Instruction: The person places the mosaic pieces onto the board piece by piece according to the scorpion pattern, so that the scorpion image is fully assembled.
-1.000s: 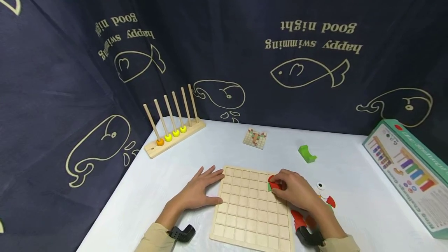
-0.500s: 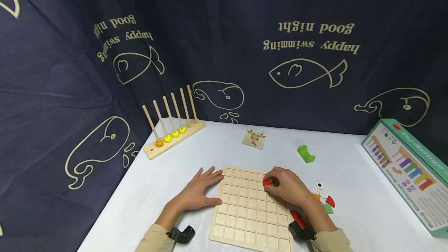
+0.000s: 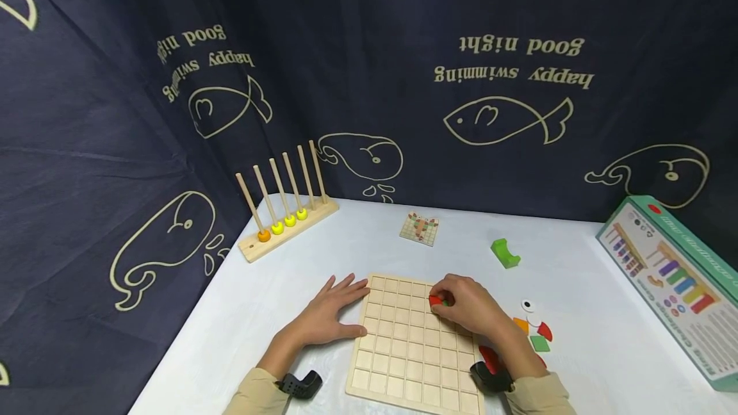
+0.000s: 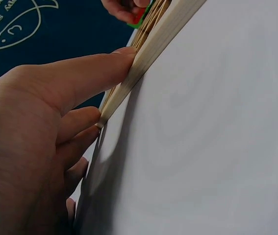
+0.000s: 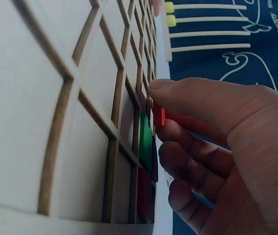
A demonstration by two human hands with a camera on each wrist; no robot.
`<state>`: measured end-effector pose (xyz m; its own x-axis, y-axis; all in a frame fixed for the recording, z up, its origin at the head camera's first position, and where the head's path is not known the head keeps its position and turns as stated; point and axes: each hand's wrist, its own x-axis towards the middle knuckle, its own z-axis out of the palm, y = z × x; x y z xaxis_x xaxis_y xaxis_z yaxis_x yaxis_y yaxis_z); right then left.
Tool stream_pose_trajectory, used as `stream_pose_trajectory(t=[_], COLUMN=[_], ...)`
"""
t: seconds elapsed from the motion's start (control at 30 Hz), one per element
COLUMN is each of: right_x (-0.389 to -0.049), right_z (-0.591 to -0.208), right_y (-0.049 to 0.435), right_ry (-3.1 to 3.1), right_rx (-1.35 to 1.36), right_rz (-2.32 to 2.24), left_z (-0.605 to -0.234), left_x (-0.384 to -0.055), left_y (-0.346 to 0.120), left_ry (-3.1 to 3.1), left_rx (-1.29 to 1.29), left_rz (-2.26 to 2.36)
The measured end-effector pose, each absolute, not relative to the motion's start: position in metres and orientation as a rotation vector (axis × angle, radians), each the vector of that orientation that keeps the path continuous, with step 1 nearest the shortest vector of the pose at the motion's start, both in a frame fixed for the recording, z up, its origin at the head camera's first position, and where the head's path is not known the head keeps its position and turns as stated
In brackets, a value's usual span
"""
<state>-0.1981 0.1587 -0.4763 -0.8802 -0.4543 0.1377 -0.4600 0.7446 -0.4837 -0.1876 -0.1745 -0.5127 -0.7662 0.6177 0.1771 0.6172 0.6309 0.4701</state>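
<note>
A pale wooden grid board [image 3: 403, 357] lies before me. My left hand [image 3: 323, 316] rests at its left edge, fingers spread and straight; in the left wrist view, the thumb and fingertips touch the board's side. Over the far right part of the board, my right hand [image 3: 473, 305] pinches a small red piece [image 5: 159, 115] between thumb and finger, close over the grid. Beneath that hand, the right wrist view shows a green piece [image 5: 145, 139] and a dark red piece [image 5: 142, 193] sitting in grid cells near the board's edge. The fingers partly hide the held piece.
Right of the board lie loose pieces: a green square [image 3: 539, 343], an orange piece [image 3: 521, 324], a red quarter-round [image 3: 544, 332], and a white eye disc [image 3: 527, 305]. Farther back are a pattern card [image 3: 419, 229], a green arch block [image 3: 505, 253], a peg rack [image 3: 288, 230] and a box [image 3: 669, 293].
My right hand has shifted slightly left over the board with the red piece, uncovering more of the loose pieces at the right. The left hand has stayed in place.
</note>
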Motion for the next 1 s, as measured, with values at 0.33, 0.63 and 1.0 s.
stream_pose_trajectory(t=[0.33, 0.63, 1.0], right_x=[-0.1992, -0.1974, -0.1967], right_z=[-0.4774, -0.4779, -0.4801], right_y=[0.1563, 0.1545, 0.1534], right_ry=[-2.931, -2.929, -2.933], right_rx=[0.78, 0.794, 0.817], right_rz=[0.795, 0.766, 0.764], left_z=[-0.5117, -0.5112, -0.5143], left_x=[-0.1872, -0.1873, -0.188], left_y=[-0.1751, -0.1749, -0.1748], left_ry=[2.834, 2.832, 2.83], left_rx=[1.057, 1.046, 1.033], left_rz=[0.827, 0.811, 0.802])
